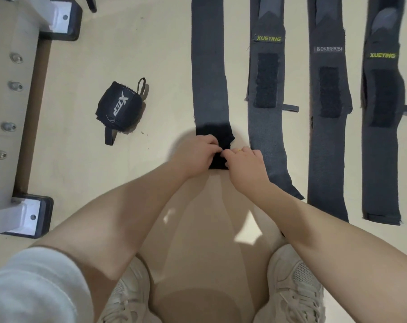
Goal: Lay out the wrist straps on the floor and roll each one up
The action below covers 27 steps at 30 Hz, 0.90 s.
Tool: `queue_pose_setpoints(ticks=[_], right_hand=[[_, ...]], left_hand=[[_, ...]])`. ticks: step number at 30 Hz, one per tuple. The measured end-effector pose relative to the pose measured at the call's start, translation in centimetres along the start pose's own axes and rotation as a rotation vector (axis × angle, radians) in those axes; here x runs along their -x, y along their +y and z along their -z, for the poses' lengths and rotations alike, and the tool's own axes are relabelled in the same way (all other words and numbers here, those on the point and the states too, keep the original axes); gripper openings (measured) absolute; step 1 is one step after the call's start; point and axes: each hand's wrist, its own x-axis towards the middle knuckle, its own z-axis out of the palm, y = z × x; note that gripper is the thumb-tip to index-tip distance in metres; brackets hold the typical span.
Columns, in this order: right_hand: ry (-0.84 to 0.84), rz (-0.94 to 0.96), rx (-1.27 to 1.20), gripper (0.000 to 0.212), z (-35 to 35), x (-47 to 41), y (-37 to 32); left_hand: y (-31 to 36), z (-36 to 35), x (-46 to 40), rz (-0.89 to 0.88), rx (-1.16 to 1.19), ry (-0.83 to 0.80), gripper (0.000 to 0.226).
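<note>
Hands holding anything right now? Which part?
Yes. Both the left hand and right hand pinch the near, black end of the leftmost flat strap, where the roll starts. The rolled strap lies untouched.

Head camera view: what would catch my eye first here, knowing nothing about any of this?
Probably the two hands at centre, the left hand and right hand pinching the near end of a dark wrist strap laid out on the floor. To its right lie three flat straps, two labelled XUEYING and one BOKEERSI. A rolled-up strap sits to the left.
</note>
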Motion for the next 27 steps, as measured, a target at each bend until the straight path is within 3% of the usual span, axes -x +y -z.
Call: queue_pose_setpoints(ticks=[2, 5, 10, 14, 19, 21, 25, 27], right_hand=[[0.014, -0.025, -0.054, 0.024, -0.3, 1.1, -0.4], [-0.008, -0.042, -0.169, 0.018, -1.1, 2.4, -1.1], [0.101, -0.221, -0.138, 0.014, -0.9, 1.4, -0.9], [0.153, -0.073, 0.098, 0.03, -0.5, 1.1, -0.5], [0.145, 0.232, 0.235, 0.022, -0.6, 1.3, 0.8], [0.128, 0.312, 0.299, 0.029, -1.0, 1.5, 1.3], [0.126, 0.311, 0.29, 0.019, -1.2, 1.2, 1.3], [0.09, 0.262, 0.228, 0.031, -0.7, 0.7, 0.7]], left_hand=[[0.2, -0.2, 1.0, -0.025, 0.014, -0.044, 0.035], [1.1, -0.9, 2.9, 0.006, 0.074, -0.113, 0.062], [1.0, -0.7, 3.2, 0.049, 0.064, -0.159, 0.052], [0.9, -0.5, 2.9, 0.123, 0.147, -0.119, 0.034], [1.1, -2.6, 4.0, 0.139, 0.211, 0.064, 0.025], [1.2, -3.1, 4.2, 0.182, 0.264, 0.11, 0.025], [1.7, -3.3, 4.1, 0.259, 0.318, 0.181, 0.027], [1.9, -2.9, 3.6, 0.309, 0.342, 0.222, 0.031]])
